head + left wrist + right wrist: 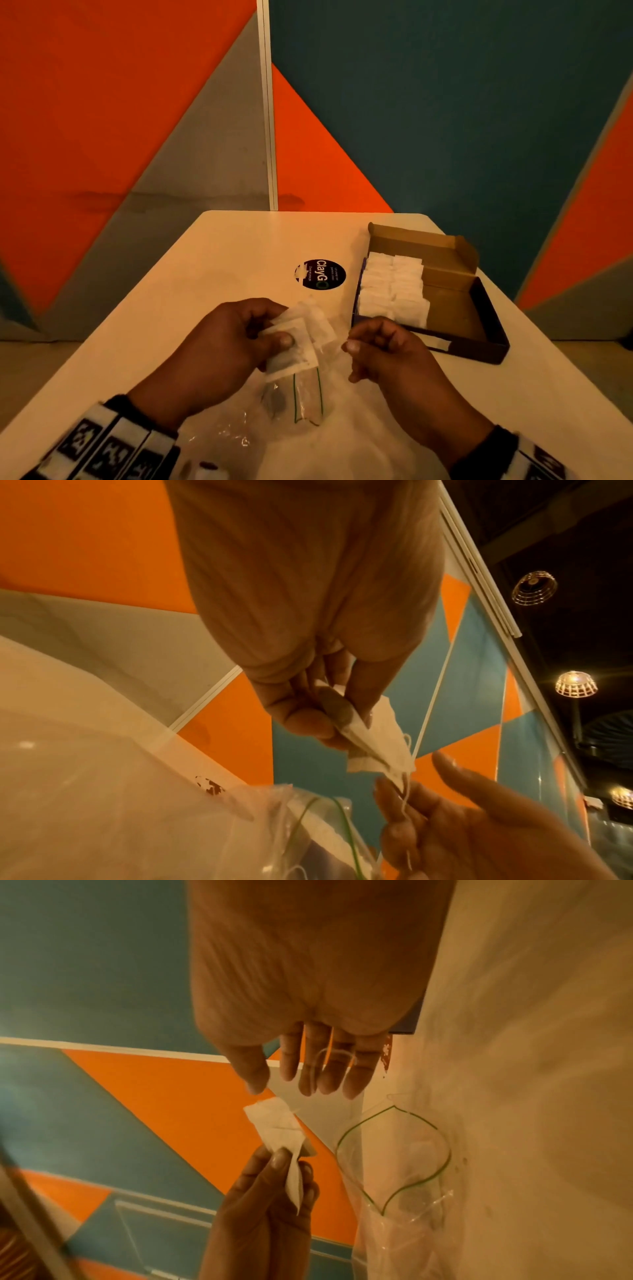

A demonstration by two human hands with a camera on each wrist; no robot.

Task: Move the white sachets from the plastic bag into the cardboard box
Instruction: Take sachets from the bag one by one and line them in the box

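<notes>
My left hand (236, 342) pinches a few white sachets (298, 339) between thumb and fingers, just above the table. The left wrist view shows the same sachets (377, 737) fanned out below the left hand (308, 718). My right hand (383, 349) hovers close to their right with relaxed fingers; a thin thread from a sachet lies across the right hand (462, 818). The clear plastic bag (301, 401), with a green line at its open mouth, lies flat under both hands. The cardboard box (445, 246) stands at the right, with rows of white sachets (394, 291) in its left half.
A round black sticker (320, 274) marks the cream table (205, 274) between my hands and the box. Orange, grey and teal wall panels stand right behind the table's far edge. The box's right half shows bare cardboard.
</notes>
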